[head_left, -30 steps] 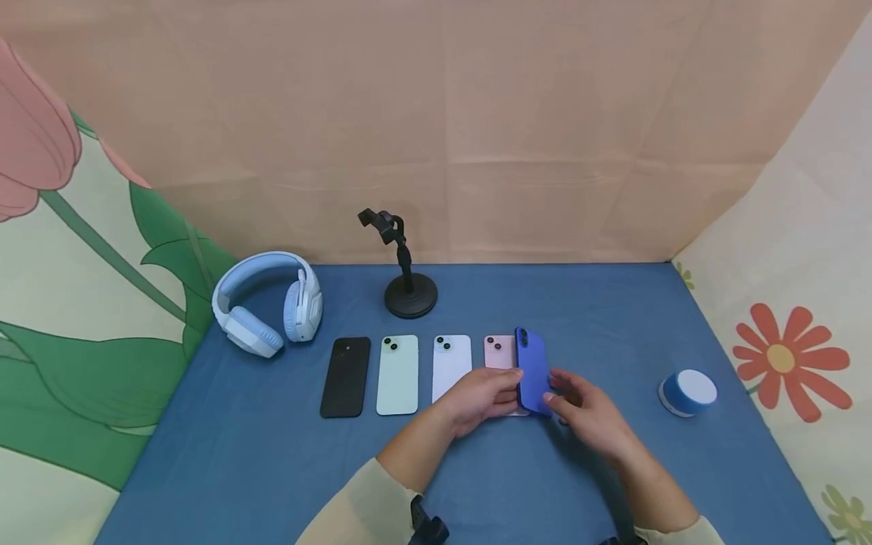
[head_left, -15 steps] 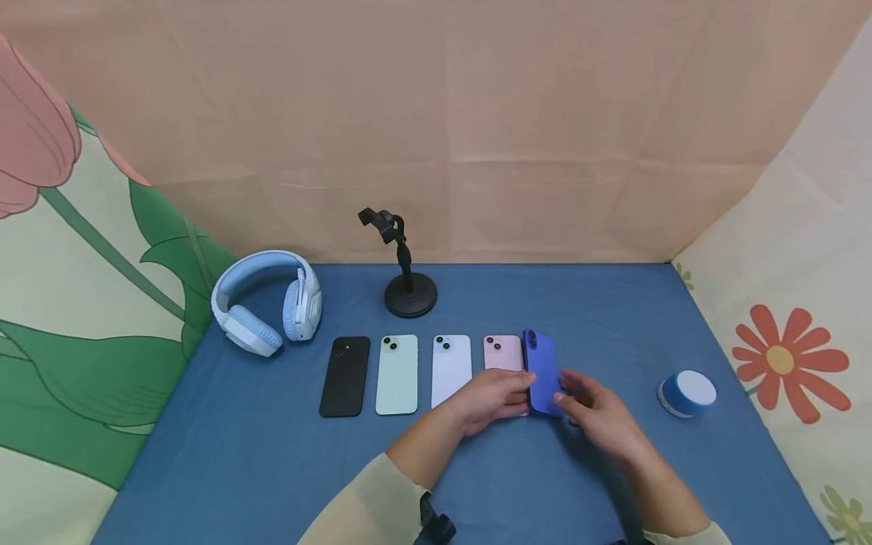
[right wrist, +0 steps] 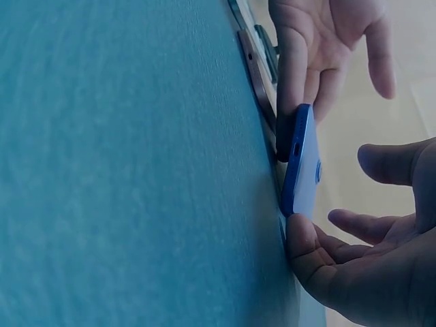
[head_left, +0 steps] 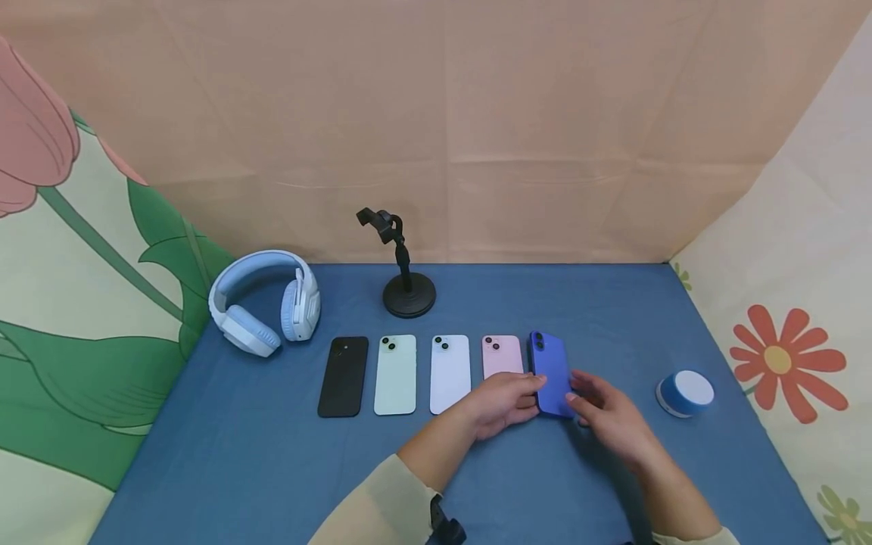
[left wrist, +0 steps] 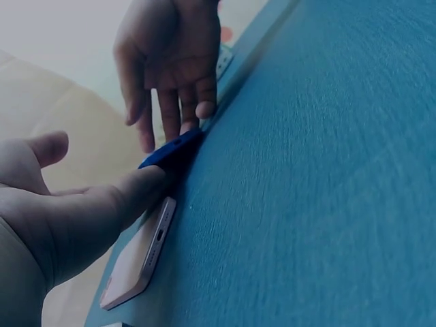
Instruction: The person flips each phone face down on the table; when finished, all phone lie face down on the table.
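Observation:
A blue phone (head_left: 552,375), back side up with its camera lenses at the far end, lies between my two hands at the right end of a row of phones. My left hand (head_left: 507,405) has its fingers at the phone's left edge and underside, thumb standing away from it in the right wrist view. At the opposite edge, my right hand (head_left: 613,420) touches the phone with its fingertips, thumb apart too. Just left of the blue phone is a pink phone (head_left: 502,356), its lower part hidden behind my left hand. Seen from the right wrist, the blue phone (right wrist: 300,160) stands tilted close over the tabletop.
Further left lie a lavender phone (head_left: 450,375), a mint phone (head_left: 395,375) and a black phone (head_left: 344,376). Behind them are a black stand (head_left: 409,295) and light blue headphones (head_left: 266,303). A blue round container with a white lid (head_left: 686,393) is at the right.
Both hands have moved right along with the blue phone. It overlapped the pink phone before and now sits beside it, leaving the pink phone's upper part in view.

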### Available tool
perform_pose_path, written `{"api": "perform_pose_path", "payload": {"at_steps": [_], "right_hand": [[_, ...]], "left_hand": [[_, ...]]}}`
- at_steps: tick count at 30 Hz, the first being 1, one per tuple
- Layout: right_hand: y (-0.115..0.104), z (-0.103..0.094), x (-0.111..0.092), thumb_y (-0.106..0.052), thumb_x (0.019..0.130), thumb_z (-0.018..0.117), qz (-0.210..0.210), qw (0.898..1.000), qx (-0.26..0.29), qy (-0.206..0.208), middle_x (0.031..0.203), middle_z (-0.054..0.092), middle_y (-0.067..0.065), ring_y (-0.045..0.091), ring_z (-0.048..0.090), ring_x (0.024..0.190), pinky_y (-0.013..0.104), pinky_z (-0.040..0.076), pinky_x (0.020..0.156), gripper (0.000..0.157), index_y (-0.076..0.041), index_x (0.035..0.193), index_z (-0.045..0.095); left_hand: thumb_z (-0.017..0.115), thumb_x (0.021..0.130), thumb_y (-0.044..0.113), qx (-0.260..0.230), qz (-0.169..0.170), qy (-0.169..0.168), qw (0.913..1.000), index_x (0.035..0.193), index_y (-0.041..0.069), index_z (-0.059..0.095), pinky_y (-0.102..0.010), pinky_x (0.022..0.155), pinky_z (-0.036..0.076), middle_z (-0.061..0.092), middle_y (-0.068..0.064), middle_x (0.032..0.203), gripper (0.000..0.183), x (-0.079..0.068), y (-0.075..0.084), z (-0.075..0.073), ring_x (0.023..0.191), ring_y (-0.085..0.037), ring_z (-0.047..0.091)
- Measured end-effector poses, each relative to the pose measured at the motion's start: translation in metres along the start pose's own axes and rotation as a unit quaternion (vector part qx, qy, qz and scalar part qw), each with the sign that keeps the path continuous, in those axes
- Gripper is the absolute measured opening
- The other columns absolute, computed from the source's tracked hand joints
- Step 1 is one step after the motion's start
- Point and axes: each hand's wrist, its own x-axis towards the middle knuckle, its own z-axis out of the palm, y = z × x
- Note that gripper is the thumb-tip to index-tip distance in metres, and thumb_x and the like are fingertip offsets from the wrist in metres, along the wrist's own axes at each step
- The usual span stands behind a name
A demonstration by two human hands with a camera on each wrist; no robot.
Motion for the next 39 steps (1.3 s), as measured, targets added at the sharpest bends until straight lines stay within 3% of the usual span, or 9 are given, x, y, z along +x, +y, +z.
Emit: {"api": "perform_pose_path", "payload": {"at_steps": [7, 14, 30, 39], "right_hand": [[0.001, -0.002, 0.000, -0.028, 0.107, 0.061, 0.003, 1.000, 0.007, -0.008, 0.156, 0.044, 0.028, 0.040, 0.052, 0.134, 0.040, 0.059, 0.093, 0.062, 0.000, 0.157, 0.037], [0.002, -0.002, -0.001, -0.030, 0.107, 0.061, 0.005, 1.000, 0.000, -0.006, 0.156, 0.044, 0.027, 0.041, 0.053, 0.134, 0.044, 0.059, 0.095, 0.063, -0.001, 0.157, 0.037], [0.002, 0.000, -0.002, -0.034, 0.107, 0.060, 0.002, 1.000, -0.017, -0.001, 0.156, 0.044, 0.027, 0.042, 0.052, 0.135, 0.048, 0.057, 0.098, 0.065, 0.000, 0.157, 0.037], [0.002, -0.001, -0.003, -0.033, 0.107, 0.059, 0.005, 1.000, -0.025, 0.010, 0.156, 0.045, 0.026, 0.041, 0.052, 0.134, 0.043, 0.058, 0.095, 0.064, 0.000, 0.157, 0.037]], "left_hand": [[0.060, 0.107, 0.026, -0.027, 0.007, 0.000, 0.9996, 0.155, -0.016, 0.027, -0.053, 0.120, 0.034, 0.036, -0.026, 0.162, 0.072, 0.000, -0.003, 0.003, 0.149, -0.041, 0.035], [0.062, 0.106, 0.026, -0.012, 0.014, -0.005, 0.9998, 0.154, -0.015, 0.031, -0.051, 0.121, 0.033, 0.025, -0.020, 0.168, 0.071, -0.008, 0.002, 0.001, 0.152, -0.039, 0.030], [0.062, 0.106, 0.027, 0.028, 0.024, -0.018, 0.9992, 0.155, -0.015, 0.031, -0.048, 0.121, 0.031, 0.024, -0.018, 0.169, 0.070, -0.020, 0.003, 0.001, 0.154, -0.032, 0.027], [0.065, 0.104, 0.030, 0.062, 0.026, -0.013, 0.9977, 0.159, -0.006, 0.032, -0.047, 0.121, 0.033, 0.028, -0.011, 0.169, 0.074, -0.016, 0.003, 0.006, 0.153, -0.027, 0.032]]}}
